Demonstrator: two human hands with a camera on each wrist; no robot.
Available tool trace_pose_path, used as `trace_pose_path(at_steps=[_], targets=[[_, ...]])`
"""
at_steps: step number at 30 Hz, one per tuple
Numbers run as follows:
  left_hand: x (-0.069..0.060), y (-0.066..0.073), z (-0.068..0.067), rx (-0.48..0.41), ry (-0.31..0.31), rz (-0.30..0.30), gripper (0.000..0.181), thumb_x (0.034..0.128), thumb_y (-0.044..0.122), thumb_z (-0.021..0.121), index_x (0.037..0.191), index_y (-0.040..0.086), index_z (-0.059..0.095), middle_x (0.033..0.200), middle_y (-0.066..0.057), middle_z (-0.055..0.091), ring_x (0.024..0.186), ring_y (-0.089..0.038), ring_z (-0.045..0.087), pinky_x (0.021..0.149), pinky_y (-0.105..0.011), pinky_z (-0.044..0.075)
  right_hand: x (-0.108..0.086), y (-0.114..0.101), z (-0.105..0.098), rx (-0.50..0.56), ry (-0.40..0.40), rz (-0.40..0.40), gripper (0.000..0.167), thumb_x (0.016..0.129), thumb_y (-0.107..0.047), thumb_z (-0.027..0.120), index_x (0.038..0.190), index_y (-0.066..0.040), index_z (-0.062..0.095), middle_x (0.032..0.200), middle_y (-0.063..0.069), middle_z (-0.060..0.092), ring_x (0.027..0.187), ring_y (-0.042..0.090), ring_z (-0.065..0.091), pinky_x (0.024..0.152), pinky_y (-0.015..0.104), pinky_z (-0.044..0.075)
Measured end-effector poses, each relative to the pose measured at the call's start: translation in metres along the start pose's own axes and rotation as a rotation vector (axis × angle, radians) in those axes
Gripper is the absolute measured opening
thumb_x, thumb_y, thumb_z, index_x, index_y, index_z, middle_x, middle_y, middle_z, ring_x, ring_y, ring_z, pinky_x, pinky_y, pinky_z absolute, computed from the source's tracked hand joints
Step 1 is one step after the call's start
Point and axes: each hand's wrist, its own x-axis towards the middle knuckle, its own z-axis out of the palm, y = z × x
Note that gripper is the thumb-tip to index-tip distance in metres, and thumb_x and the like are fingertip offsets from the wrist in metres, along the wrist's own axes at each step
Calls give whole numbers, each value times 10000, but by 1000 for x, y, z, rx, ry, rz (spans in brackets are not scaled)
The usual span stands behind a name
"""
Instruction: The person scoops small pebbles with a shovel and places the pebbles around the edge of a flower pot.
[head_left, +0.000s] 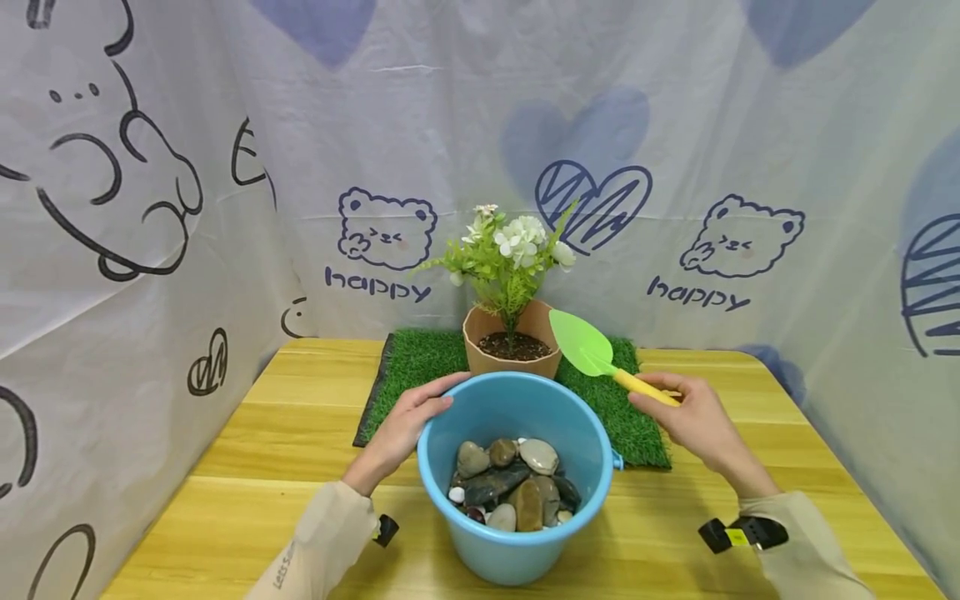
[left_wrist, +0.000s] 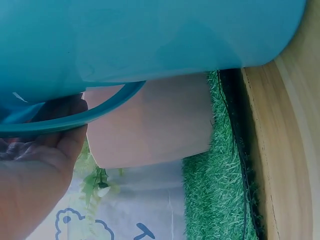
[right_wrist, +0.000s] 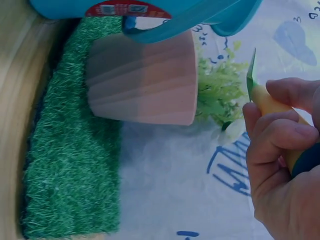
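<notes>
A light-blue bucket (head_left: 502, 557) stands at the front of the table with several smooth stones (head_left: 529, 505) inside, grey, brown and white. My left hand (head_left: 401, 429) grips its rim at the left, the thumb at the inner side and the fingers outside. In the left wrist view the bucket's handle (left_wrist: 107, 106) crosses in front of that hand. Right of the bucket, my right hand (head_left: 697, 425) holds a toy trowel by its yellow handle (head_left: 637, 385). The trowel's green blade (head_left: 583, 340) is raised, pointing up and left, and looks bare.
Behind the bucket, a tan flowerpot (head_left: 480, 357) with dark soil and a white-flowered plant (head_left: 517, 250) sits on a green artificial-grass mat (head_left: 420, 358). A printed cloth (head_left: 465, 108) hangs round the wooden table (head_left: 300, 417) at the back and sides.
</notes>
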Motion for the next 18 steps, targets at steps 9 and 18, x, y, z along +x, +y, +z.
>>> trace_pose_path(at_steps=[9, 18], targets=[[-2, -4, 1, -7, 58, -25, 459, 1025, 264, 426, 1472, 167, 464, 1417, -170, 541, 1139, -349, 645, 874, -411, 566, -4, -20, 0, -97, -1, -88, 387, 888, -383, 700, 1208, -167, 680, 771, 76, 633, 442, 101, 417, 401, 275, 396], [-7, 2, 5, 30, 65, 15, 558, 930, 165, 401, 1487, 175, 440, 1416, -187, 534, 1123, -388, 642, 850, -425, 572, -7, -37, 2, -152, -8, -145, 312, 842, -320, 761, 1115, -174, 729, 848, 55, 668, 519, 102, 479, 450, 258, 437]])
